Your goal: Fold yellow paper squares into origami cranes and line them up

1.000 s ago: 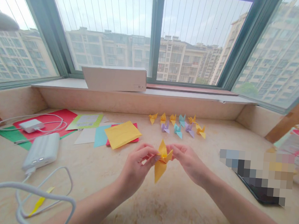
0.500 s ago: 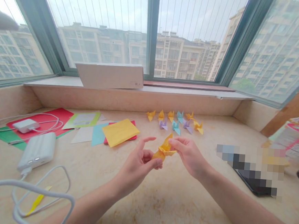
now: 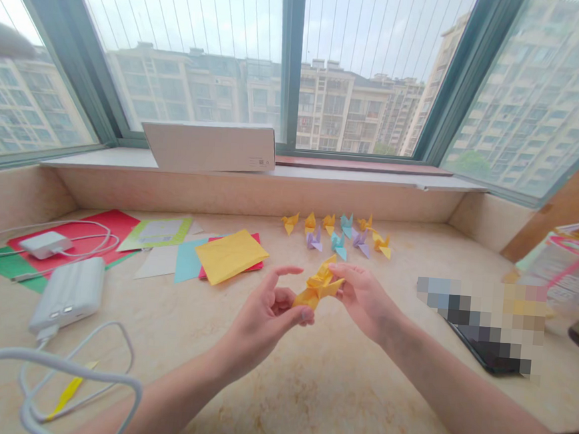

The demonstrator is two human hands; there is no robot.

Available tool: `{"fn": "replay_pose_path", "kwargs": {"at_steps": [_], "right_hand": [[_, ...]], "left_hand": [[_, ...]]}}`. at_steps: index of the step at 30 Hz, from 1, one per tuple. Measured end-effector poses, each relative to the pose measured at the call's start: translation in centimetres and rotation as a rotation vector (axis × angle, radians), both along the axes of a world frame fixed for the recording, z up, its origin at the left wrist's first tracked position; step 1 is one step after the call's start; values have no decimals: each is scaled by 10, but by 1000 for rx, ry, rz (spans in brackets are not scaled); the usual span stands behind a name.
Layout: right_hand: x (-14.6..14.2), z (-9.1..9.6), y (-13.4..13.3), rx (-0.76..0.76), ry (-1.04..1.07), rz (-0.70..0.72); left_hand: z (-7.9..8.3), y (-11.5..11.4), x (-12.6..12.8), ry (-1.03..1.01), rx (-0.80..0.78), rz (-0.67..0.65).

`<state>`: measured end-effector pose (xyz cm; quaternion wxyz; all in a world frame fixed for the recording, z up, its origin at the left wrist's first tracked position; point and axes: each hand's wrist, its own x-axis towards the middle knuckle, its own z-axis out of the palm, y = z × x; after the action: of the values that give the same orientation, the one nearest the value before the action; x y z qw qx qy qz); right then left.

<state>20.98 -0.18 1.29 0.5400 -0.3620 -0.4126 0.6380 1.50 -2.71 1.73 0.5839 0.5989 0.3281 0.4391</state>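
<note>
Between my two hands, above the stone counter, is a yellow paper crane (image 3: 320,283). My left hand (image 3: 279,308) pinches its lower left part between thumb and curled fingers, with the index finger stretched out above. On the other side, my right hand (image 3: 361,291) grips the upper right part with thumb and fingertips, which partly cover it. Just beyond the hands stand several folded cranes in two rows: orange-yellow ones such as this crane (image 3: 381,245), light blue ones such as this crane (image 3: 339,246), and purple ones such as this crane (image 3: 313,239).
Left of my hands lies a stack of paper with a yellow sheet (image 3: 231,256) on top. Further left are a red sheet (image 3: 88,228), a white power bank (image 3: 69,293) and looped white cables (image 3: 106,376). A black phone-like object (image 3: 494,350), partly pixelated, and a plastic cup (image 3: 563,272) are at right.
My right fingers have shifted slightly on the crane, and its upper parts look more spread and tilted. My left hand keeps its hold. The view has moved slightly.
</note>
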Motion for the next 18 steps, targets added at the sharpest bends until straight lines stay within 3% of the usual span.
{"fn": "replay_pose_path", "kwargs": {"at_steps": [5, 10, 18], "right_hand": [[-1, 1, -1, -11, 3, -14], [-2, 1, -1, 56, -124, -24], [-2, 0, 1, 25, -145, -77]], "left_hand": [[2, -1, 0, 3, 7, 14], [-2, 2, -1, 70, -74, 39], [-7, 7, -3, 119, -72, -46]]}}
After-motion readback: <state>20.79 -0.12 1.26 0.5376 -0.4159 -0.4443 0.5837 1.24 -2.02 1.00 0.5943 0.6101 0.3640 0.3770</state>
